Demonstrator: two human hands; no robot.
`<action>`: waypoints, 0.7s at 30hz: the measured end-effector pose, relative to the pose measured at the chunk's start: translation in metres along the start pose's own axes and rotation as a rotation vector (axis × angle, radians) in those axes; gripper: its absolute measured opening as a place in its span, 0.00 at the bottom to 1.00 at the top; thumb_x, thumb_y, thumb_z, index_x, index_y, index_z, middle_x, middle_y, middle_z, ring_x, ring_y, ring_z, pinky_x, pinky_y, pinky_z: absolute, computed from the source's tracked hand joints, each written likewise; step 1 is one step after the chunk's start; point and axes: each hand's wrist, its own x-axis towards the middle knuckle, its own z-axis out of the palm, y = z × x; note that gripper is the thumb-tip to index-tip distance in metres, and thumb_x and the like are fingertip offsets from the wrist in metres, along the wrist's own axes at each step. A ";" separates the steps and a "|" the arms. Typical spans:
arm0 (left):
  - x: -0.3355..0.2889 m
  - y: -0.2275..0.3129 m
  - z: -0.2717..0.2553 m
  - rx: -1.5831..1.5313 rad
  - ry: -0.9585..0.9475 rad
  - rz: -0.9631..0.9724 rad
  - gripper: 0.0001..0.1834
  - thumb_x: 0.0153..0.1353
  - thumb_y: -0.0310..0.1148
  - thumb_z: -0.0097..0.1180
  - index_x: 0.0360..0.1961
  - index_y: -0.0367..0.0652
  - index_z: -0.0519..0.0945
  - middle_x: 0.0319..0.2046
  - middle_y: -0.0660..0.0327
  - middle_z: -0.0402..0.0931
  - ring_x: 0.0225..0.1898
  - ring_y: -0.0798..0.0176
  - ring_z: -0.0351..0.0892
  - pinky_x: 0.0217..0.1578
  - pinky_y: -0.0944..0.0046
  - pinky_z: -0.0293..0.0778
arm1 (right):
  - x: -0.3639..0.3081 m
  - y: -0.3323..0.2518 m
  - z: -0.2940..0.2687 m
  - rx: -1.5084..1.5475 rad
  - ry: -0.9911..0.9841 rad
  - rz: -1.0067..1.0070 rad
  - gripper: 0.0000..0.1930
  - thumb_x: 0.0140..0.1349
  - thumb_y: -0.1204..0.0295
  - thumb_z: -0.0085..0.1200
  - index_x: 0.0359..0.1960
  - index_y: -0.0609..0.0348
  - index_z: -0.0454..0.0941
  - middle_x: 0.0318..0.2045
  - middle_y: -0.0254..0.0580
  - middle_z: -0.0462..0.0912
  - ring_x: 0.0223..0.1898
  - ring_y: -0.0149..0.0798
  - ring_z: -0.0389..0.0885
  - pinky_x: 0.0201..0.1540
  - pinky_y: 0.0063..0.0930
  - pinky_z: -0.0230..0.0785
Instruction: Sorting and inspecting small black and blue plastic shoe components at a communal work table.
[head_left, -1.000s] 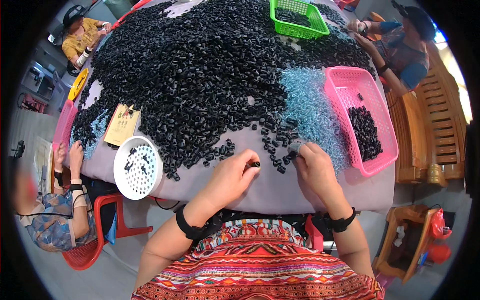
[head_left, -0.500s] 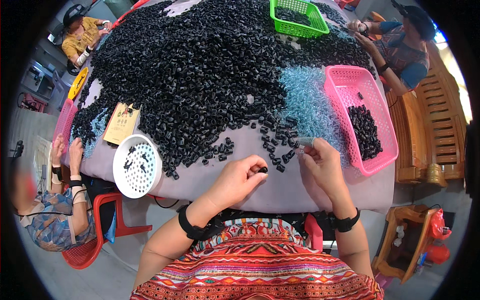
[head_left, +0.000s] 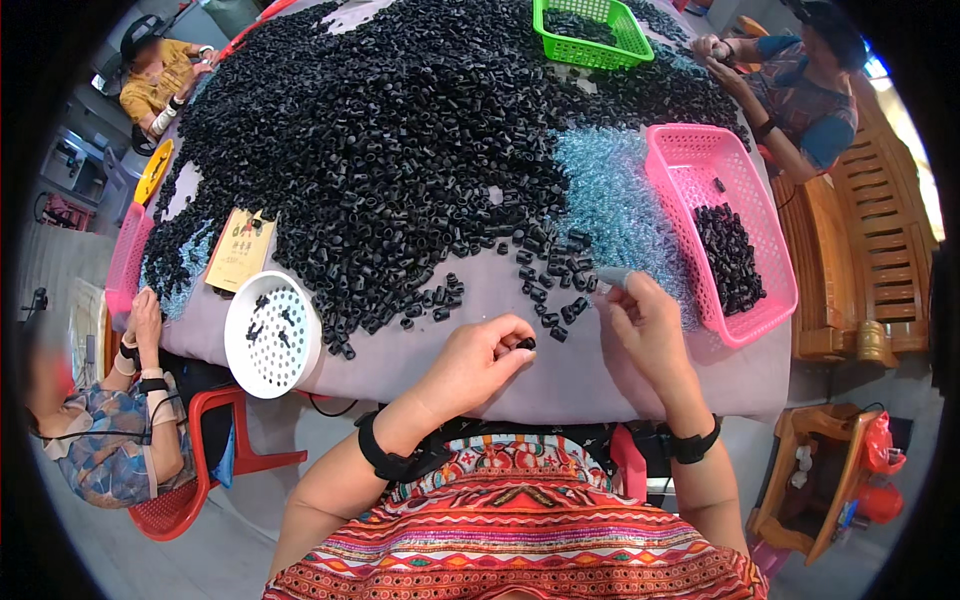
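Note:
My left hand [head_left: 482, 362] is closed in a pinch over the near part of the table, a small black plastic cap [head_left: 527, 344] between thumb and forefinger. To its right, my right hand [head_left: 648, 325] is curled with its fingertips together. A pale, translucent shape [head_left: 612, 276] shows at those fingertips; what it is, and what else they may hold, I cannot make out. Between the hands lie loose black caps [head_left: 555, 285], at the edge of a large heap of black caps [head_left: 420, 150]. Small clear bluish pieces [head_left: 615, 200] lie spread just beyond my right hand.
A pink basket [head_left: 655, 165] with black caps stands at the right, a green basket [head_left: 600, 58] at the back. To the left are a white perforated bowl [head_left: 312, 345] and a yellow booklet [head_left: 240, 252]. Several other people sit around the table [head_left: 400, 372].
My right hand has shifted very slightly, while my left keeps its pinch on the black cap. The person at the lower left has brought both hands together.

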 end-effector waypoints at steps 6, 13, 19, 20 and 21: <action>-0.001 -0.001 0.001 -0.032 0.000 0.009 0.10 0.63 0.27 0.61 0.44 0.36 0.80 0.32 0.65 0.82 0.31 0.75 0.78 0.35 0.71 0.76 | 0.008 -0.001 0.018 -0.290 -0.024 -0.247 0.11 0.56 0.84 0.56 0.42 0.63 0.78 0.30 0.41 0.76 0.28 0.35 0.77 0.32 0.27 0.71; -0.005 -0.002 -0.003 -0.016 0.011 -0.012 0.11 0.63 0.28 0.61 0.44 0.36 0.80 0.32 0.64 0.82 0.31 0.74 0.79 0.35 0.71 0.76 | 0.005 -0.004 0.008 -0.055 -0.063 0.025 0.10 0.58 0.82 0.54 0.42 0.62 0.78 0.34 0.50 0.80 0.34 0.54 0.81 0.38 0.40 0.74; -0.003 0.002 0.000 -0.028 -0.014 -0.011 0.11 0.63 0.28 0.61 0.45 0.36 0.80 0.31 0.65 0.82 0.31 0.74 0.79 0.35 0.71 0.76 | 0.001 -0.009 0.013 -0.313 -0.089 -0.226 0.19 0.54 0.80 0.58 0.50 0.60 0.77 0.40 0.52 0.79 0.45 0.55 0.78 0.46 0.43 0.73; -0.002 0.001 0.001 -0.030 -0.012 -0.008 0.11 0.63 0.28 0.61 0.45 0.37 0.80 0.31 0.65 0.82 0.31 0.74 0.79 0.35 0.71 0.76 | 0.001 -0.007 0.015 -0.313 -0.087 -0.224 0.19 0.54 0.80 0.58 0.50 0.60 0.77 0.40 0.52 0.79 0.45 0.55 0.78 0.46 0.43 0.73; -0.002 0.000 0.002 -0.032 -0.006 -0.008 0.11 0.63 0.28 0.61 0.45 0.37 0.80 0.30 0.65 0.81 0.31 0.74 0.79 0.34 0.71 0.75 | 0.002 -0.006 0.017 -0.309 -0.094 -0.201 0.18 0.55 0.80 0.57 0.50 0.61 0.78 0.39 0.52 0.80 0.42 0.55 0.79 0.45 0.42 0.74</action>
